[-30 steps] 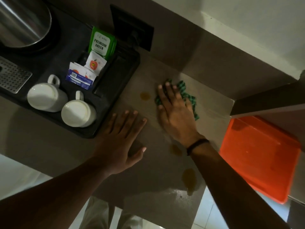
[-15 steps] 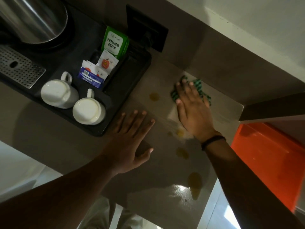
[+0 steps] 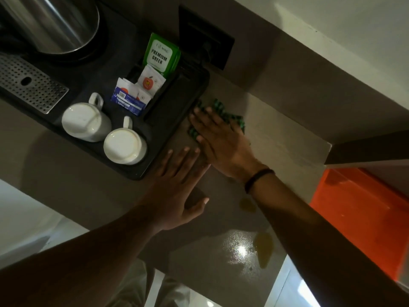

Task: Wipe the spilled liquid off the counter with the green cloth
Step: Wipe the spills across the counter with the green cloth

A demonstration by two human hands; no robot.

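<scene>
Item: my right hand [image 3: 223, 142], flat and wide, presses the green checked cloth [image 3: 234, 119] on the brown desk [image 3: 276, 134] beside the black tray [image 3: 177, 120]; left hand [image 3: 177, 187] splayed flat, holding nothing.

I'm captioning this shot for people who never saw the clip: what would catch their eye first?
Two bare hands on the brown counter: the right hand presses a green cloth flat beside the black tray, the left hand lies flat nearer the front. Yellowish puddles sit unwiped near the front edge. Two white mugs stand upside down on the tray.
</scene>
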